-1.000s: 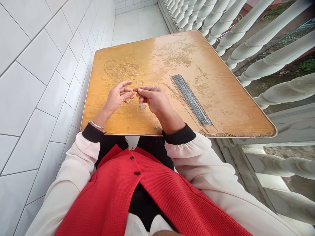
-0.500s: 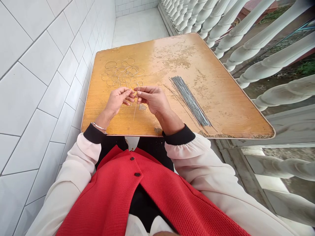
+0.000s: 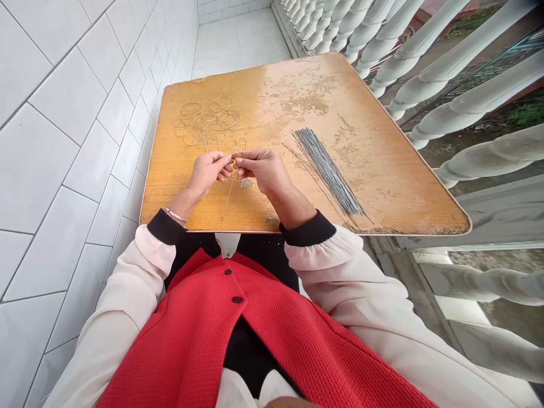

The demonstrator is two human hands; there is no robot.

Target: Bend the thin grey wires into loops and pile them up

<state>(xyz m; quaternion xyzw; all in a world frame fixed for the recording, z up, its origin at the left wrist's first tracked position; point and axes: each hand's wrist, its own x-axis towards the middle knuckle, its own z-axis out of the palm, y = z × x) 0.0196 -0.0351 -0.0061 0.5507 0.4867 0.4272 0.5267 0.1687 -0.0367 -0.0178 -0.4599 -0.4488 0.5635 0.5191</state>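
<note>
Above the near part of the wooden table, my left hand (image 3: pixel 208 171) and my right hand (image 3: pixel 264 170) meet fingertip to fingertip. Both are closed in a pinch on a thin wire (image 3: pixel 230 191), whose tail hangs down below the fingers. A small loop of wire shows just above the right fingertips; how the strands cross there is hidden by the fingers. Just beyond the hands lies a loose pile of wire loops (image 3: pixel 210 122). To the right of my right hand rests a bundle of straight grey wires (image 3: pixel 327 170), with a few strays alongside.
The worn table (image 3: pixel 374 187) has peeling patches and a chipped front edge near my body. A white tiled wall (image 3: pixel 97 164) runs close along the left. White balusters (image 3: pixel 450 122) line the right side.
The fingers have drawn slightly closer together, and the hanging wire tail has swung a little to the left. The view has shifted slightly.
</note>
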